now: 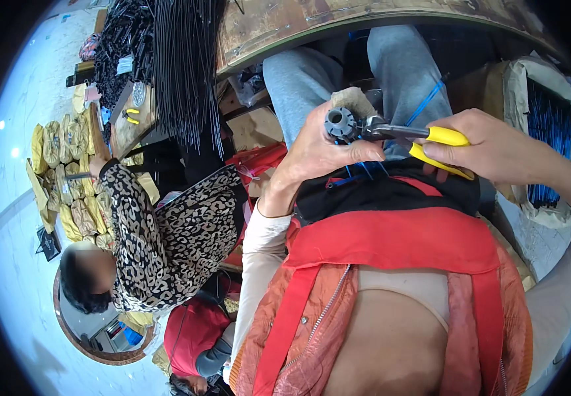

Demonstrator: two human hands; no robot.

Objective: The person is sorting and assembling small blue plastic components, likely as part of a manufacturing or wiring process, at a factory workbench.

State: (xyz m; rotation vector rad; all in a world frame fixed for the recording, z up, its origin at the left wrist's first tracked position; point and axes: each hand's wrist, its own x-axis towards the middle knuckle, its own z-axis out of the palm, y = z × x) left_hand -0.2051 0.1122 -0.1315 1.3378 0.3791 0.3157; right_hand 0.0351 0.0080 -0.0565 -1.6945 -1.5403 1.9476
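Observation:
My left hand is closed around a dark grey slotted hub with a round hole at its end. A tan piece of cloth or padding sits by its fingers. Pliers with yellow handles are gripped in my right hand, their metal jaws right beside the hub. What the jaws pinch is too small to tell. Thin blue rods stick out past the pliers toward my knee, and more blue ends hang below the left hand. Both hands are over my lap, above a black and red apron.
A wooden bench edges the far side. At right stands a lined box of blue rods. Long black rods hang off the bench at left. A co-worker in a leopard-print top sits left, near yellow-wrapped bundles.

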